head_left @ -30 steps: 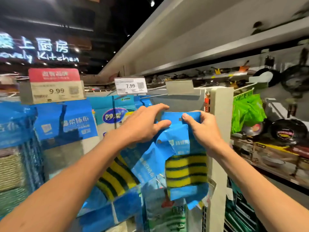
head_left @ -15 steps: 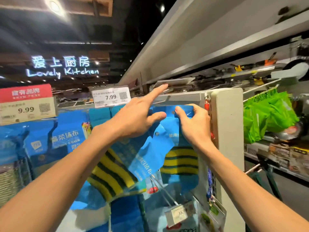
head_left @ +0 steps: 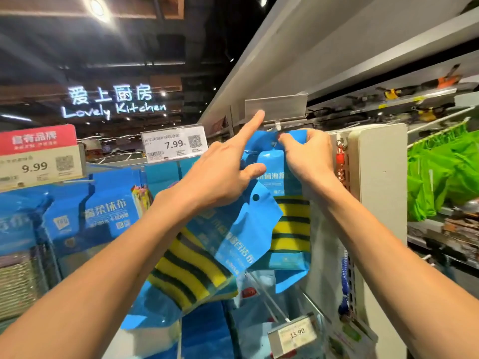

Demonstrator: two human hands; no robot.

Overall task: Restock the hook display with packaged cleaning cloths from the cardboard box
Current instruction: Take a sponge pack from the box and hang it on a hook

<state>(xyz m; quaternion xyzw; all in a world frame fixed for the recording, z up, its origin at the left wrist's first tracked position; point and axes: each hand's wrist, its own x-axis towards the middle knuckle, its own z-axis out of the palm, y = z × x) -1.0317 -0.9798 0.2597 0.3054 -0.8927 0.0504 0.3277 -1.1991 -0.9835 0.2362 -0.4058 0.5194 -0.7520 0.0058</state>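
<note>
My right hand (head_left: 308, 156) pinches the blue header of a cleaning cloth packet (head_left: 290, 224) with yellow and black stripes. It holds the header's top edge against the white hook tip (head_left: 277, 127). My left hand (head_left: 223, 169) grips a second, tilted striped packet (head_left: 233, 229) between thumb and curled fingers, and this packet's hanging hole shows free. The left index finger points straight up and touches the blank tag holder (head_left: 276, 106) above the hook. The cardboard box is out of view.
More blue packets (head_left: 103, 216) hang on hooks at the left under the 9.99 tag (head_left: 39, 161) and the 7.99 tag (head_left: 175, 146). A 15.90 tag (head_left: 293, 335) juts out below. A white end panel (head_left: 375, 190) stands at the right, with green bags (head_left: 445, 177) beyond it.
Both hands rose toward the hook. My right hand brought its packet header up to the hook tip, and my left index finger stretched up to the tag holder.
</note>
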